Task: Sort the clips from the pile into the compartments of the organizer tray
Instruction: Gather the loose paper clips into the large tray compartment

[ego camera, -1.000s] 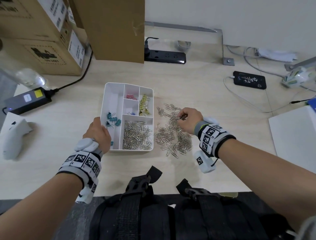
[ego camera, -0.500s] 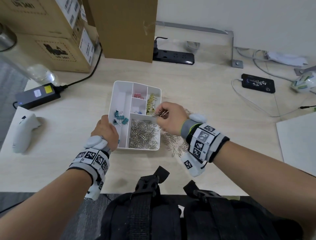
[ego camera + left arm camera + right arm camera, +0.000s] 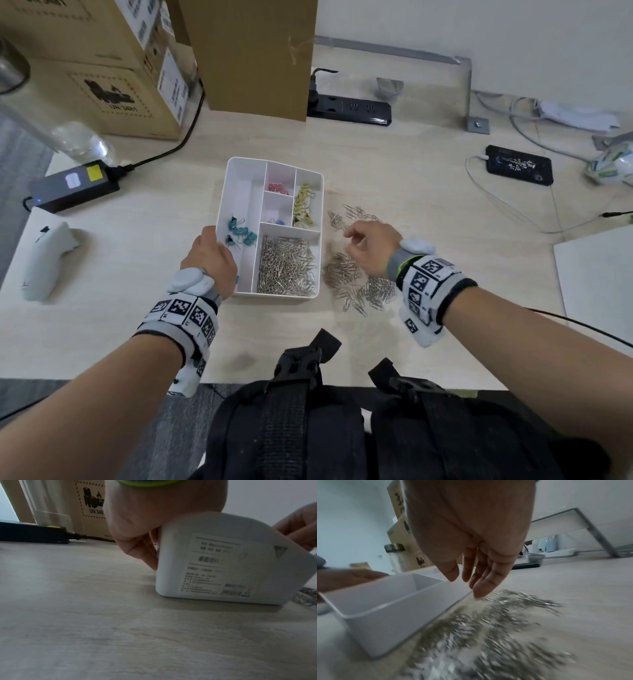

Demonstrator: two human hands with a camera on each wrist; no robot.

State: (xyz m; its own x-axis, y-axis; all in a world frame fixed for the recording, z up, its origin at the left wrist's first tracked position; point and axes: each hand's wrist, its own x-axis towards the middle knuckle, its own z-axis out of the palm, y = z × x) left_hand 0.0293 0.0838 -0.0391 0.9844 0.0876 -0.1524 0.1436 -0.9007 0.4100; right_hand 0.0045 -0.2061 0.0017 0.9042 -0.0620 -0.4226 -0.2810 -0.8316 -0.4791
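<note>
Your desk (image 3: pixel 411 164) is pale wood-grain laminate, matte and smooth. On it sits the organizer tray (image 3: pixel 236 164), a white plastic box with rounded corners and thin upright dividers; the left wrist view shows a printed paper label (image 3: pixel 221 566) stuck on its smooth near wall.

Inside the tray, the large near-right compartment holds a dense tangle of thin silver wire paper clips (image 3: pixel 286 265). The long left compartment holds a few teal binder clips (image 3: pixel 239 234) with wire handles. The back middle cell holds small pink clips (image 3: pixel 276 187), the cell in front of it a blue clip (image 3: pixel 279 222) at its near edge, and the narrow right cell a string of yellow clips (image 3: pixel 303 209).

The pile (image 3: pixel 356 277) of loose silver paper clips lies on the desk just right of the tray, spread in a glinting, irregular heap, with a few strays (image 3: pixel 359 212) farther back.

Your left hand (image 3: pixel 209 257) grips the tray's left wall near its near corner, thumb over the rim and fingers (image 3: pixel 147 555) curled against the outside. Your right hand (image 3: pixel 371 248) hovers over the pile with fingers (image 3: pixel 481 580) loosely extended downward, slightly spread, holding nothing; the right wrist view is blurred.
</note>
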